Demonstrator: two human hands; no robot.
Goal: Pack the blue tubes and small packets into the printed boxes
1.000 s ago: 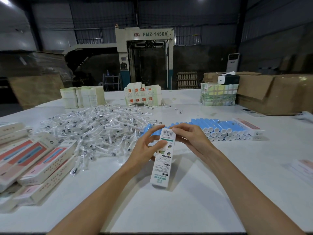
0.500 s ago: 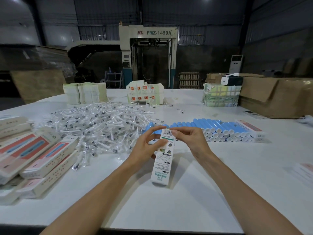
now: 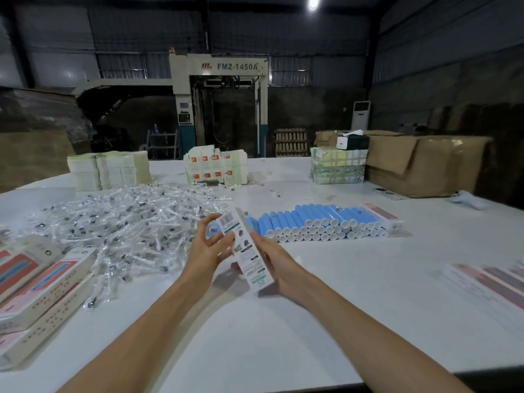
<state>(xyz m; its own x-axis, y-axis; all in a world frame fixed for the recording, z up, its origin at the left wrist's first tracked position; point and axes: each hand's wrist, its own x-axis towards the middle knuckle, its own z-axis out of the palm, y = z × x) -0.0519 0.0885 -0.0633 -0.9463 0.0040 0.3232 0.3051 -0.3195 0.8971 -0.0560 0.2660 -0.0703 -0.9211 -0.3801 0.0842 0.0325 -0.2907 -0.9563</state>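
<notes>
1. Closed boxes [image 3: 42, 282] lie at the left edge of the table [image 3: 283, 336].
2. The small packets [image 3: 127, 222] lie in a pile beside them.
3. The left hand [image 3: 207, 251] is relaxed, and its fingertips touch the printed box [image 3: 246, 251].
4. This box is tilted above the table.
5. The right hand [image 3: 276, 263] grasps its right side.
6. The blue tubes [image 3: 320, 222] lie stacked behind.

printed box [image 3: 247, 255] blurred, print unreadable, stacked boxes [image 3: 48, 282] cut off left
</notes>
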